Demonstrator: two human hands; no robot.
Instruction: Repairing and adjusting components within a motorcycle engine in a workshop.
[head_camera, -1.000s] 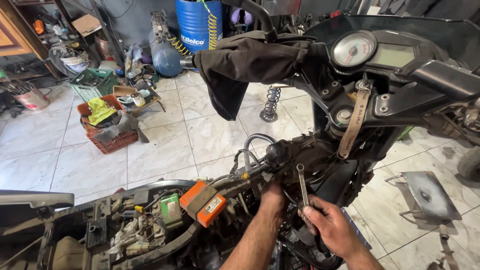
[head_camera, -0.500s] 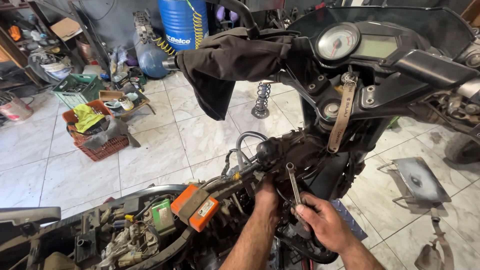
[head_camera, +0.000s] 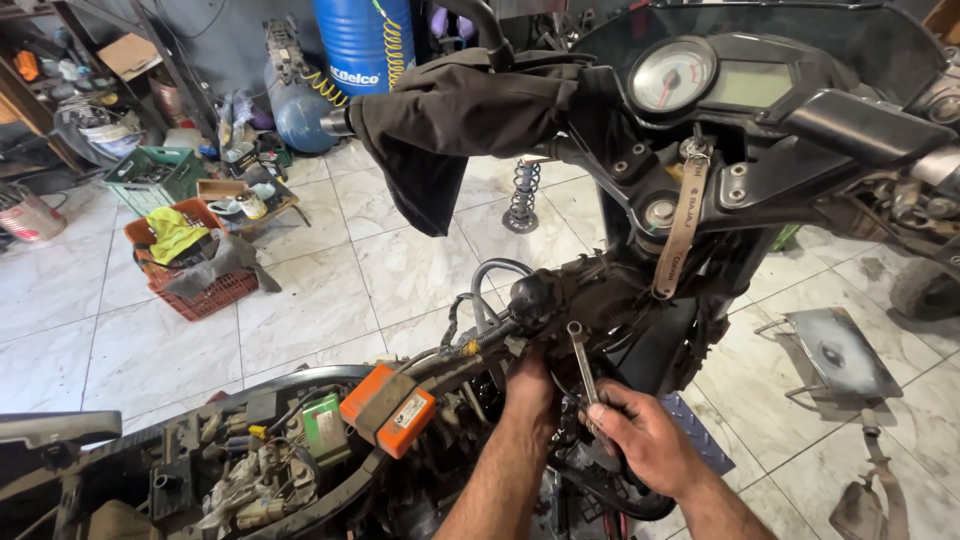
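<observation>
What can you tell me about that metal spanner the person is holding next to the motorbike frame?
The spanner is a slim, bare steel bar, shiny grey with some grime. Its ring-shaped end points up, close against the dark frame below the handlebars; what it sits on cannot be made out. It stands nearly upright, leaning slightly left at the top. The right hand grips its lower end, hiding that tip. The left hand reaches into the frame just beside it.

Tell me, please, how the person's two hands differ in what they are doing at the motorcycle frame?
The right hand grips a metal wrench that stands nearly upright, while the left hand holds no tool that shows. The left hand reaches up under the frame with its fingers hidden, while the right hand's knuckles are in plain view. The left hand sits higher and nearer the orange box. Both are bare and close together.
</observation>
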